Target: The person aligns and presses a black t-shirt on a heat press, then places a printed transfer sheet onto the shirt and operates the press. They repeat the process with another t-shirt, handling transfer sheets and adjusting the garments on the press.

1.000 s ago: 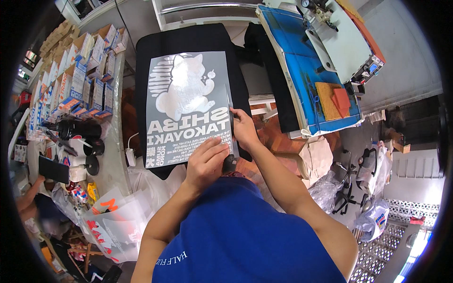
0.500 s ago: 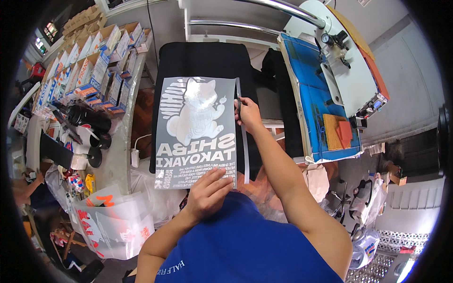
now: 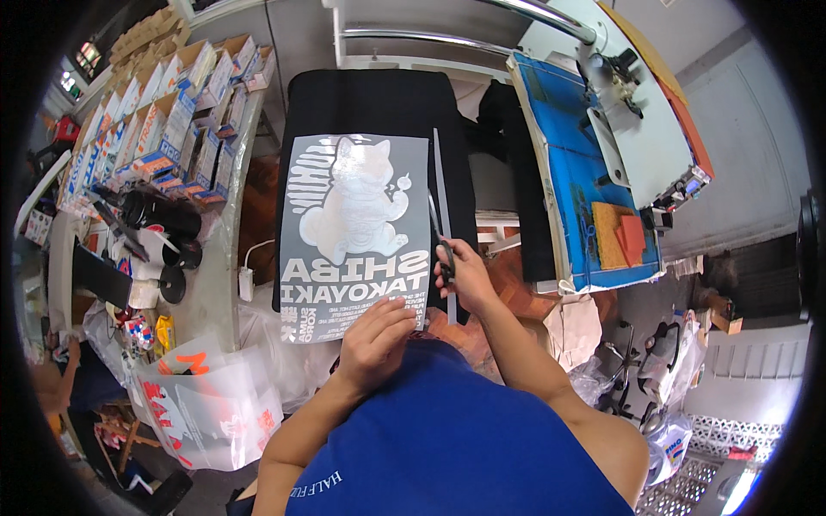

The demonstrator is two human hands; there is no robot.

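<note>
A translucent transfer film sheet (image 3: 301, 245) with a white dog figure and mirrored white lettering lies on a black cloth-covered board (image 3: 370, 99). My left hand (image 3: 377, 344) rests flat on the sheet's lower right part, fingers stretched out. In my right hand (image 3: 463, 277) is a pair of black-handled scissors (image 3: 445, 262), gripped by the handles, its blades pointing away from me along the sheet's right edge. Just right of the blades, a narrow film strip (image 3: 443, 198) lies on the black cloth, apart from the sheet at its far end.
At left, a table (image 3: 225, 258) carries rows of open cardboard boxes (image 3: 155, 146). Clear printed film (image 3: 206, 413) hangs by its near end. On the right stands a press with a blue pad (image 3: 572, 189), holding orange pads (image 3: 632, 239) and blue-handled scissors (image 3: 588, 236).
My right hand has come back toward me with the scissors. The strip's far end now lies detached, where before it met the sheet's top corner. My left hand stays on the sheet.
</note>
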